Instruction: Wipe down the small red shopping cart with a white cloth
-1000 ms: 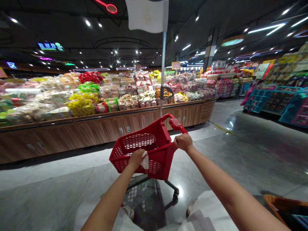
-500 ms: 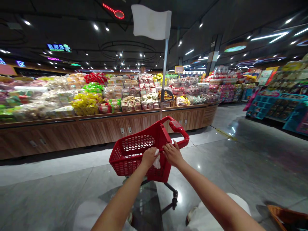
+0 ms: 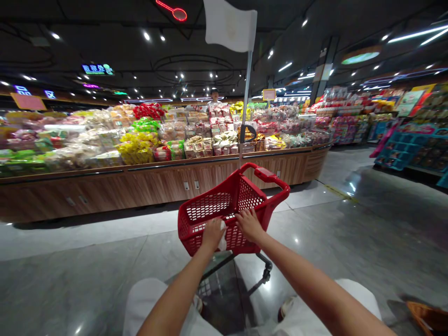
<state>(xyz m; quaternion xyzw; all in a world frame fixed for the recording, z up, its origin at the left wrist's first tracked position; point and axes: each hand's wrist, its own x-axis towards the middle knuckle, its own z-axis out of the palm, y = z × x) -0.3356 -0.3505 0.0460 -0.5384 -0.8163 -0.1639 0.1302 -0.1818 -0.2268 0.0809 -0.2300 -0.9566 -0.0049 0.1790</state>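
A red shopping cart (image 3: 269,212) is placed sideways just ahead of both sets of fingers, its basket opening out beyond them. The near rim is met by the left hand (image 3: 213,233), whose fingers are curled over it, with a crumpled white cloth (image 3: 223,237) held beneath and shown on their thumb side. By the right hand (image 3: 249,226), placed just to the right, the same rim is touched; its fingers are spread and stretched over the edge, and nothing else is seen to be held by them.

The cart's red handle (image 3: 284,191) is set beyond and to the right of the right fingers, well apart from them. A caster wheel (image 3: 267,273) is seen below the right fingers, near the floor. Above and beyond the fingers, a white flag (image 3: 231,27) is carried on a pole (image 3: 247,84). Farther out, packaged goods (image 3: 198,147) are heaped on a wood-fronted surface (image 3: 161,189), behind which a person (image 3: 214,96) can be seen. Far to the right of the fingers, a teal rack (image 3: 394,149) is visible.
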